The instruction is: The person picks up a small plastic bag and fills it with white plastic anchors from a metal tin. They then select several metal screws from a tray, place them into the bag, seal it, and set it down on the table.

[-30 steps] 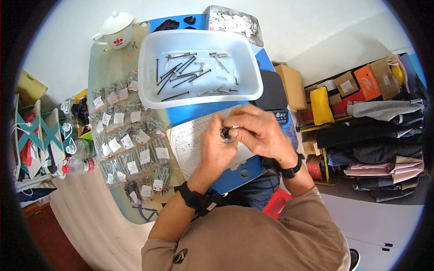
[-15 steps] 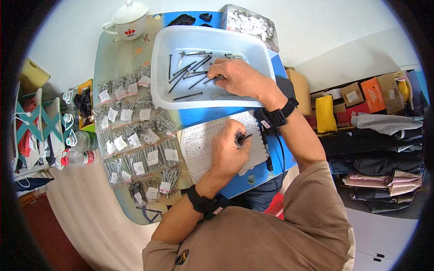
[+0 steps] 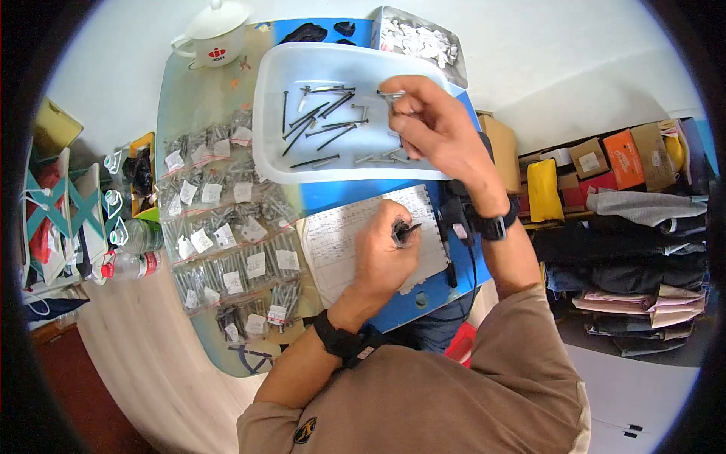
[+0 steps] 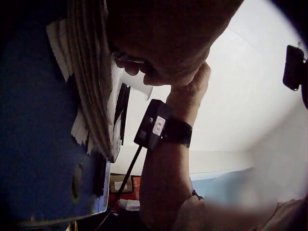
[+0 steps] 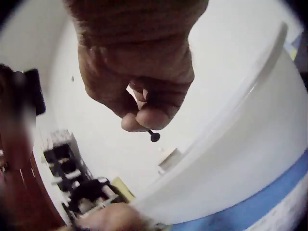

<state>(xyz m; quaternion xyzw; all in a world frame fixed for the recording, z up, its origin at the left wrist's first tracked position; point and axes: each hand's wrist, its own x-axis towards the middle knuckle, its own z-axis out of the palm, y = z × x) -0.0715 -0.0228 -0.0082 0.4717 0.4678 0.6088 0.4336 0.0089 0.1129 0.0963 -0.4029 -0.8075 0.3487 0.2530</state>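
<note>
My right hand is over the right side of a white plastic bin. In the right wrist view its fingertips pinch a screw, its dark round head sticking out below them. Dark and silvery screws lie scattered on the bin's floor. Lower down, my left hand is curled round a small bunch of dark screws, their ends showing at the top of the fist; the rest is hidden in the palm. This hand is above an open notebook with handwriting.
Several rows of labelled clear bags of screws cover the table's left side. A lidded white mug stands at the back left. Behind the bin is a tin of white pieces. Boxes and folded clothes are at the right.
My hands were together over the notebook. The right hand then reached into the bin among the screws, and now it is farther right with a screw pinched. The left keeps its bunch.
</note>
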